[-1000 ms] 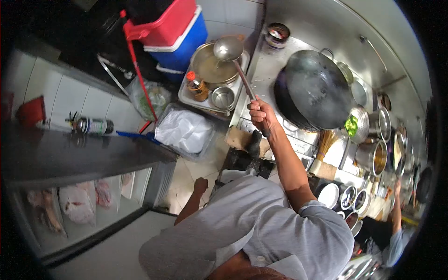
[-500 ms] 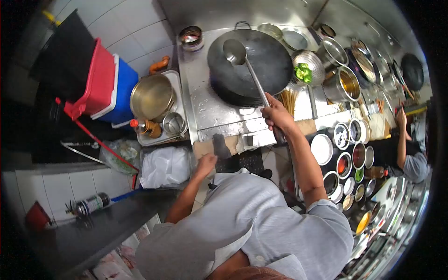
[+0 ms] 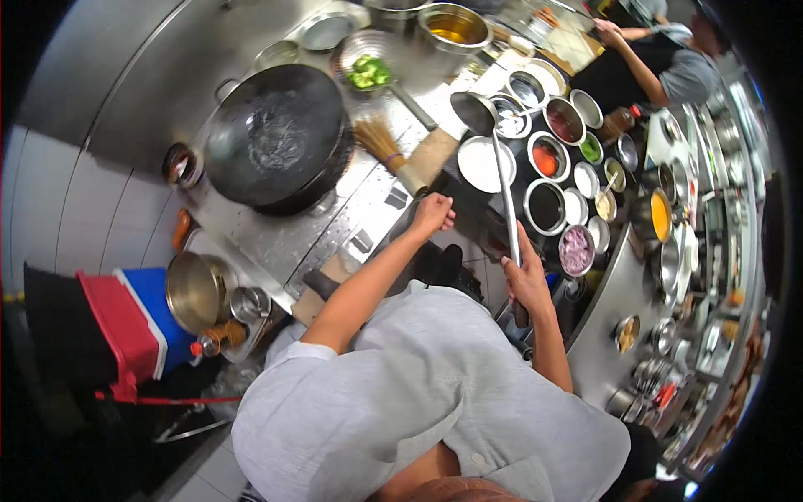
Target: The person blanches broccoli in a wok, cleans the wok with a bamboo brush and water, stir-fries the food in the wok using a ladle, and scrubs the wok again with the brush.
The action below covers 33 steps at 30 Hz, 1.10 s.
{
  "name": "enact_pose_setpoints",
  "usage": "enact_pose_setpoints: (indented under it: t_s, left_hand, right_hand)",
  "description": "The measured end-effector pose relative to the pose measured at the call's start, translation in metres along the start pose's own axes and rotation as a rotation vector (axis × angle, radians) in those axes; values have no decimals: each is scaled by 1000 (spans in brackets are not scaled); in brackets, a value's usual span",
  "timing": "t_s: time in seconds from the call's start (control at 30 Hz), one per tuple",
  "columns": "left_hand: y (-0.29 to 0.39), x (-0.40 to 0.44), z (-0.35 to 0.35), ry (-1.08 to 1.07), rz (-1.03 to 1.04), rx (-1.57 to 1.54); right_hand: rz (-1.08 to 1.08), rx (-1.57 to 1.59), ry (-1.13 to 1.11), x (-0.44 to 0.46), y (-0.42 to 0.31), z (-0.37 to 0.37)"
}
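Observation:
My right hand [image 3: 529,280] is wrapped round the handle of a long metal ladle [image 3: 506,188]. The ladle's bowl hangs over the seasoning containers, close to a container of white contents [image 3: 485,164]. My left hand [image 3: 432,215] is loosely curled with nothing visible in it, near the front edge of the stove and the handle end of a bamboo wok brush [image 3: 386,149]. At the left, a large black wok [image 3: 276,138] sits on the stove with a wet sheen inside. Green vegetable pieces [image 3: 368,74] lie in a perforated strainer [image 3: 403,99] behind the brush.
Seasoning containers include one with red contents [image 3: 548,159] and one with chopped onion [image 3: 576,251]. A pot of amber liquid [image 3: 456,29] stands at the back. Another person [image 3: 648,71] works at the upper right. A cooler [image 3: 138,322] and metal pot [image 3: 196,293] are on the left.
My view has turned right. The ladle has moved from above the wok to above the seasoning containers, still in my right hand. My left hand has come forward to the stove's edge.

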<state>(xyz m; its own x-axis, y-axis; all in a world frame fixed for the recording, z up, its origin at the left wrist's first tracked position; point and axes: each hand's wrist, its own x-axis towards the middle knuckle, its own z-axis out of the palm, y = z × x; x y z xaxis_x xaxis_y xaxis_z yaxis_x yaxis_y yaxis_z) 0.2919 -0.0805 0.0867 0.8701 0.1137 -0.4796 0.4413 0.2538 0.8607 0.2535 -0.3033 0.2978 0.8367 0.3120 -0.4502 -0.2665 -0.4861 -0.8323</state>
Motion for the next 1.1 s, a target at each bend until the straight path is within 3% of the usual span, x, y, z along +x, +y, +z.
enact_pose_setpoints:
  t_s: [0.13, 0.2, 0.37, 0.47, 0.67, 0.73, 0.77, 0.83, 0.87, 0.93, 0.97, 1.1]
  left_hand:
    - [-5, 61, 54, 16, -146, -181]
    - [-9, 79, 71, 28, -193, -200]
    - [-13, 103, 93, 145, -237, -327]
    - [-12, 105, 98, 217, -246, -394]
    - [-14, 107, 102, 272, -181, -440]
    - [-13, 102, 102, 273, -139, -447]
    - [-12, 101, 101, 277, -133, -450]
    - [-14, 100, 100, 271, -154, -463]
    - [-15, 99, 99, 268, -155, -458]
    - [-17, 102, 102, 280, -115, -440]
    - [-19, 102, 104, 277, -117, -441]
    - [-11, 102, 98, 294, -132, -459]
  right_hand:
    - [39, -118, 128, -7, 40, -16]
    - [-78, -289, 189, 2, 67, -19]
    - [57, -453, 122, 6, 77, -21]
    - [-53, -419, 145, -2, 87, -19]
    - [122, -309, 68, -6, 74, -39]
    - [-216, -549, 220, 0, 99, -30]
    - [-223, -551, 218, -2, 98, -33]
    - [75, -262, 56, -19, 61, -41]
    - [76, -257, 59, -21, 48, -43]
    - [274, -290, 11, -19, 30, -49]
    - [42, -463, 111, -8, 78, -42]
    - [94, -249, 39, -16, 74, -44]
